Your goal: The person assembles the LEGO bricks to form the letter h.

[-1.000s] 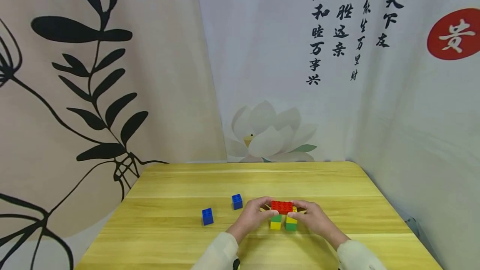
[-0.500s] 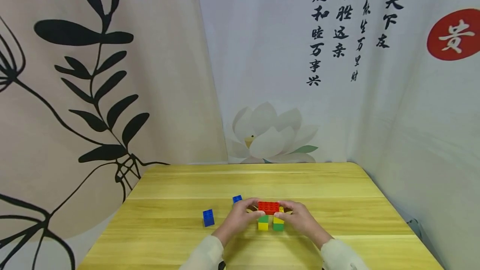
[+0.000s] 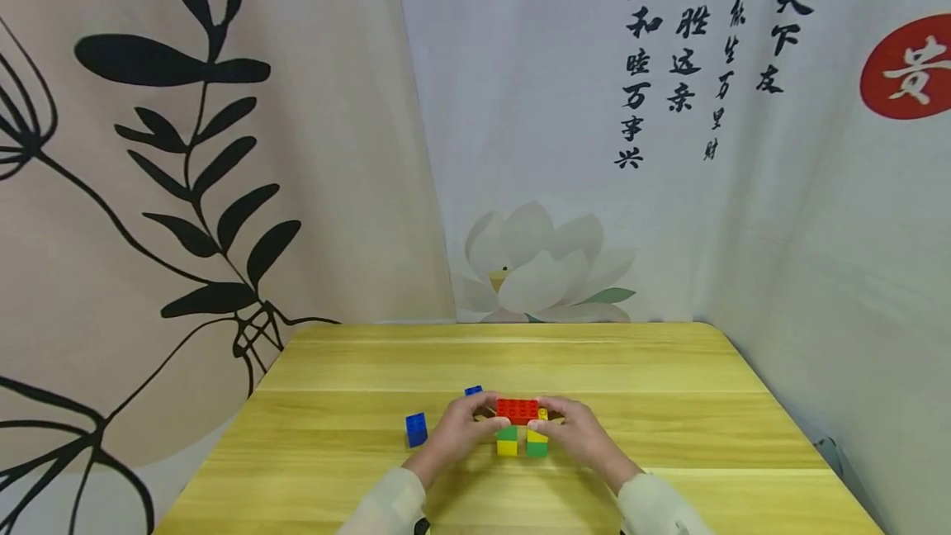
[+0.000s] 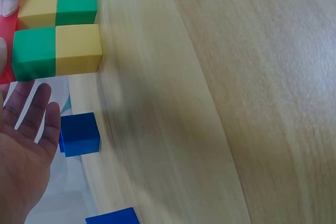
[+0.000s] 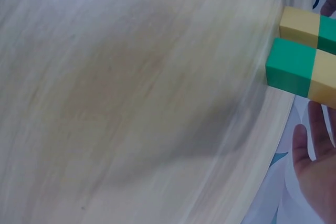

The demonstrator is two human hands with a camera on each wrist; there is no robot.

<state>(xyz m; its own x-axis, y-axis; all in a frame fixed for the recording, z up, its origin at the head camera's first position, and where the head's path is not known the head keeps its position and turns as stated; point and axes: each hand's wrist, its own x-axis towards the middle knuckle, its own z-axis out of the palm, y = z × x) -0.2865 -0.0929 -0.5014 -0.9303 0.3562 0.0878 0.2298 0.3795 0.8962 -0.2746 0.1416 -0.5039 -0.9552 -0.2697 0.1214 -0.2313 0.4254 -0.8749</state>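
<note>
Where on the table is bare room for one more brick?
Bare: the wooden table right of the right hand, and along the far edge. Crowded: around the red brick, and from the left hand to the blue bricks.

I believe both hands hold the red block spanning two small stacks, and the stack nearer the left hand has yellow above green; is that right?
Not quite: the head view shows the stack nearer the left hand with its green block above the yellow block. The rest is right.
</note>
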